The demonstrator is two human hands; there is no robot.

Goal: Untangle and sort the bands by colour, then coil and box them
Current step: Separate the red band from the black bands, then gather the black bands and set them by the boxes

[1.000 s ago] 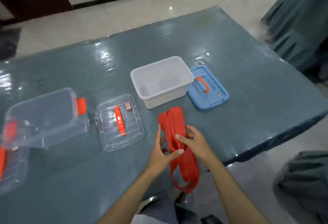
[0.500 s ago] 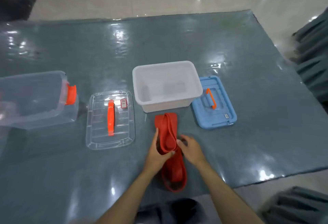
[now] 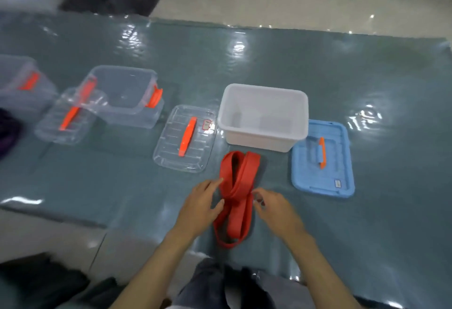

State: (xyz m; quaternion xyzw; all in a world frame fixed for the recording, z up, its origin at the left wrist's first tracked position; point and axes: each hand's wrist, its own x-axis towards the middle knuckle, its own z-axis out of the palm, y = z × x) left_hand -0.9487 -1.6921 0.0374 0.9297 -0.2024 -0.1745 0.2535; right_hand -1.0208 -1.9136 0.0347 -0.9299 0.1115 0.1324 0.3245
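Head view: I see the red flat rubber band (image 3: 236, 191), folded in long loops, lying on the grey-green glossy worktop (image 3: 367, 76) just in front of the white open plastic box (image 3: 263, 115). Left hand (image 3: 200, 207): fingers fairly straight, fingertips and thumb touching the band's left edge. Right hand (image 3: 275, 207): fingers loosely curled just beside the band's right edge; contact unclear, blurred. Blue plastic lid with orange handle (image 3: 322, 159) right of the box. Clear plastic lid (image 3: 184, 137) left of it; clear plastic box with orange latches (image 3: 124, 96) beyond.
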